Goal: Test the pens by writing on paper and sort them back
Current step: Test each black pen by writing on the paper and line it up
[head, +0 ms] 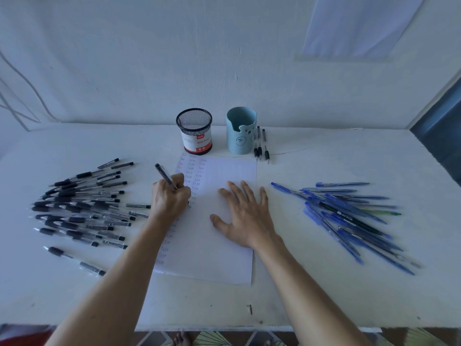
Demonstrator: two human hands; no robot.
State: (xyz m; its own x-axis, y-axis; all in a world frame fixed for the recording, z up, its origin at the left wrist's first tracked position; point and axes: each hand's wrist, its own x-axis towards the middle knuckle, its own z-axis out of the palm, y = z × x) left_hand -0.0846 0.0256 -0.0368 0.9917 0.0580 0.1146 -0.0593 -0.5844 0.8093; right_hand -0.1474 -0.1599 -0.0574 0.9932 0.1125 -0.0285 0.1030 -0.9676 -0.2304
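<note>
2 bare forearms [294, 283] reach from the near table [324, 303] edge. The left hand [171, 196] grips a black pen [164, 176], fingers curled round the barrel, tip down on the paper's [212, 258] left column of written words. The right hand [245, 216] lies flat on the sheet, fingers spread. Black pens [82, 206] lie heaped to the left, blue pens [349, 216] to the right. A mesh cup [194, 131] and a blue cup [241, 131] stand beyond the paper.
</note>
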